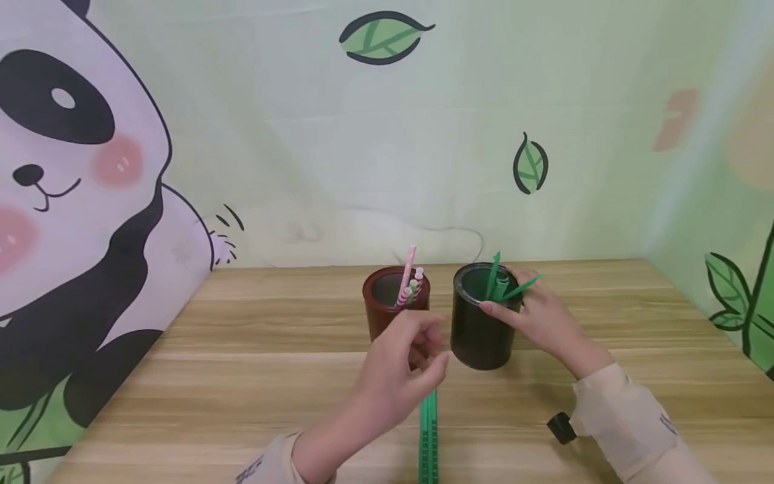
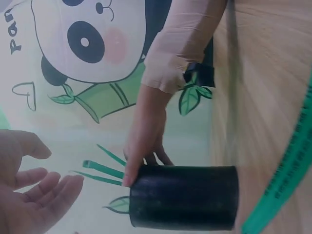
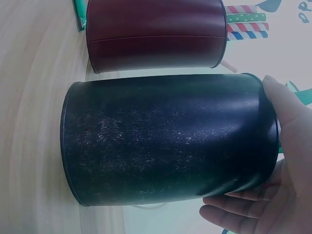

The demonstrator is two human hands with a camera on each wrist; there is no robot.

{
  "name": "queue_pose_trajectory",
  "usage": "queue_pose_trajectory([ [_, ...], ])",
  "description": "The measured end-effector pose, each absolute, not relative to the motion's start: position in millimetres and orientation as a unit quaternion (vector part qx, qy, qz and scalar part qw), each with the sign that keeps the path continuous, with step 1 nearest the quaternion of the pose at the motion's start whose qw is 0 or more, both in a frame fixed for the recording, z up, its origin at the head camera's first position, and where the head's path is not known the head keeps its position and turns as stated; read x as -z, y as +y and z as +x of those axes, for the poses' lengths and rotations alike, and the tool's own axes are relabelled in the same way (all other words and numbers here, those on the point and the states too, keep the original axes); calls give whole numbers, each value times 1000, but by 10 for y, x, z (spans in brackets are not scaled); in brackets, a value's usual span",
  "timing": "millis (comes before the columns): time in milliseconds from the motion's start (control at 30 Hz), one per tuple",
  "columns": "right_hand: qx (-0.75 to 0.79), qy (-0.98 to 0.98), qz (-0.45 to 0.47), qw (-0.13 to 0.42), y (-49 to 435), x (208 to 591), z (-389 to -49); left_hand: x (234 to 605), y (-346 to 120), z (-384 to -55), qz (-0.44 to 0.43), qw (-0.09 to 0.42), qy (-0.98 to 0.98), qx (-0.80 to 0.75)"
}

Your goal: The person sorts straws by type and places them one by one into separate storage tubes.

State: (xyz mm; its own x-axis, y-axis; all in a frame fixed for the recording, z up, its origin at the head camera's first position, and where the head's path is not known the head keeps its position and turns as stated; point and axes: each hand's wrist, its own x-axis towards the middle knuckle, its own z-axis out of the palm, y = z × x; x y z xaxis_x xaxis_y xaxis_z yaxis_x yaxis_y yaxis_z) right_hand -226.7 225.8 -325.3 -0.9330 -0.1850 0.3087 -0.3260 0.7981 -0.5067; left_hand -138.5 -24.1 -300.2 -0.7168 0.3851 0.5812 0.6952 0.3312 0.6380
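My right hand (image 1: 547,319) grips a black cylindrical holder (image 1: 482,336) near its rim, the thumb at the front and the other fingers around the far side. Several thin green strips (image 1: 500,288) stick up out of this holder. To its left stands a dark red-brown holder (image 1: 381,316) with patterned paper straws (image 3: 247,27) inside, pink, green and striped. In front of it hovers my left hand (image 1: 402,366), fingers loosely bent and nothing in them; it hides part of the red-brown holder in the head view.
Long green strips (image 1: 428,437) with black markings lie on the wooden table (image 1: 242,376) in front of the holders, partly covered by my left hand. A printed cloth (image 1: 290,134) with a panda and leaves stands behind and beside the table. A small black piece (image 1: 562,428) sits at my right cuff.
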Motion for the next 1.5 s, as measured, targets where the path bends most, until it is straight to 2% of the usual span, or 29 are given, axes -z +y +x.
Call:
queue_pose_trajectory([
  [400,-281,-943,136,118,2265,3258,-2269,3246,-439,-1369,-222,76,-862,449],
  [867,-288,-941,140,112,2279,3263,-2298,3638,-496,-1397,-213,-30,-866,451],
  [1100,-291,-939,142,113,2261,3247,-2292,3763,-483,-1400,-182,-125,-842,492],
  [1300,-295,-938,143,116,2261,3231,-2282,3846,-440,-1441,-164,-154,-855,468],
  [1500,-290,-941,139,105,2257,3218,-2265,3865,-388,-1437,-146,-151,-872,442],
])
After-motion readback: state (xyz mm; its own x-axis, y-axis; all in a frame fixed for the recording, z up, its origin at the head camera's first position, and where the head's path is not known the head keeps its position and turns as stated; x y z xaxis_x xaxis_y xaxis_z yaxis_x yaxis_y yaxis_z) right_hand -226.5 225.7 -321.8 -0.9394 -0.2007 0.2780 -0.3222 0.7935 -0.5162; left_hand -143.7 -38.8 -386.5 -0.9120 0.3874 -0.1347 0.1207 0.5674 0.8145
